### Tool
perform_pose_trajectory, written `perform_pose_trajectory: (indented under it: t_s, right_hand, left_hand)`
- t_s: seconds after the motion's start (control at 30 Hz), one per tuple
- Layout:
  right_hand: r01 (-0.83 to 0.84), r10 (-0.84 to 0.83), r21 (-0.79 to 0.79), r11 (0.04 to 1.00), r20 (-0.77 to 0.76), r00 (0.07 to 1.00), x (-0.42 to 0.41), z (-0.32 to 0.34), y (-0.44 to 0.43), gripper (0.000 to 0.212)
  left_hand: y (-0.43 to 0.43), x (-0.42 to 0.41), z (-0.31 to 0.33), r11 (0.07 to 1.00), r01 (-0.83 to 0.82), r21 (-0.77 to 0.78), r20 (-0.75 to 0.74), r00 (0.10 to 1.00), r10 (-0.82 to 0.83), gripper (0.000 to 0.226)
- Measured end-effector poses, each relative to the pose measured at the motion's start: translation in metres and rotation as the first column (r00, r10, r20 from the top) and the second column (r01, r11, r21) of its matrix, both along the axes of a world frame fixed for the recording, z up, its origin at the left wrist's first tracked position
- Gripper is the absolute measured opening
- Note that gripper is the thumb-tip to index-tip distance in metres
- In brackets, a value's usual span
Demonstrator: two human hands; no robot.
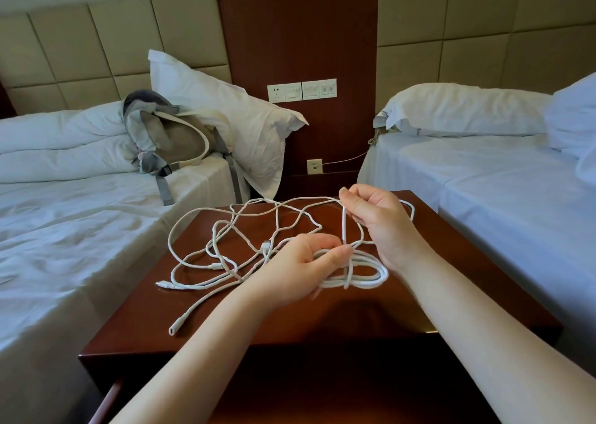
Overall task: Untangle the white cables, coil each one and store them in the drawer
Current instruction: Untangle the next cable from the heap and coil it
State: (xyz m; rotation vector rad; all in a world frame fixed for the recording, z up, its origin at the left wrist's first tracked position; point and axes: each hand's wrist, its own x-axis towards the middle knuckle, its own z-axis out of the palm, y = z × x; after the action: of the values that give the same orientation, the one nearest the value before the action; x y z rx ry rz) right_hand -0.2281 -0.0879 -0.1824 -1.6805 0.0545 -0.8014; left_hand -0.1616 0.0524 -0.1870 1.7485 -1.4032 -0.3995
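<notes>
left hand [298, 264] grips coil [361, 275] | right hand [375, 217] pinches strand | white cables [225, 246] light, limp, snag-prone | hold near plug

Left hand [298, 264] grips a coil [361, 275] — right hand [375, 219] pinches, seemingly, its strand over the nightstand [322, 314].

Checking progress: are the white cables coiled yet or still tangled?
Mostly tangled: white cables sprawl crossed over the nightstand; only a few loops gathered in the left hand.
</notes>
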Motion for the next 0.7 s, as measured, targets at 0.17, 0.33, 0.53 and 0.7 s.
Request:
perform_pose_trajectory:
  t_s: [0.17, 0.33, 0.53, 0.7]
  right_hand:
    - [0.132, -0.130, -0.092, 0.987, 0.037, 0.991, 0.001, 0.002, 0.010, 0.036]
    - [0.144, -0.147, -0.286, 0.947, 0.014, 0.989, 0.004, -0.002, 0.016, 0.034]
    - [0.054, -0.107, -0.484, 0.873, -0.083, 0.991, 0.011, -0.023, 0.032, 0.032]
    - [0.008, -0.098, -0.550, 0.835, -0.134, 0.986, 0.016, -0.038, 0.039, 0.029]
  left_hand:
    - [-0.009, 0.017, -0.013, 0.960, -0.260, -0.103, 0.093, 0.959, 0.269, 0.026]
    - [-0.013, 0.024, -0.025, 0.866, -0.458, -0.202, -0.191, 0.885, 0.424, 0.030]
    - [-0.013, 0.031, -0.029, 0.726, -0.634, -0.266, -0.590, 0.703, 0.398, 0.035]
    - [-0.011, 0.031, -0.029, 0.616, -0.706, -0.349, -0.629, 0.664, 0.404, 0.021]
